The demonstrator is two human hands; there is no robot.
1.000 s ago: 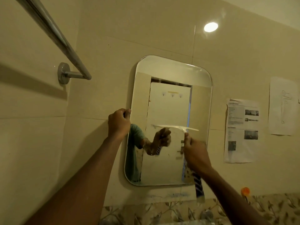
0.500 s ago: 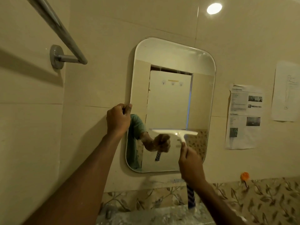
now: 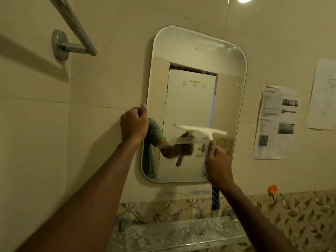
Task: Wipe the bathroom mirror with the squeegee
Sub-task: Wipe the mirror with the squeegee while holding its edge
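Observation:
A tall mirror with rounded corners hangs on the beige tiled wall. My left hand grips its left edge at mid height. My right hand is closed around the handle of a white squeegee, whose blade lies roughly level against the lower half of the glass. A blue patterned end of the handle sticks out below my right hand. The glass reflects a hand, the squeegee and a white door.
A metal towel rail juts from the wall at upper left. Two printed paper sheets are stuck to the wall right of the mirror. An orange hook sits above leaf-patterned tiles. A speckled ledge runs below.
The squeegee blade has moved down the glass from about mid height into the lower half. My left hand has stayed on the mirror's edge. The camera has tipped downward.

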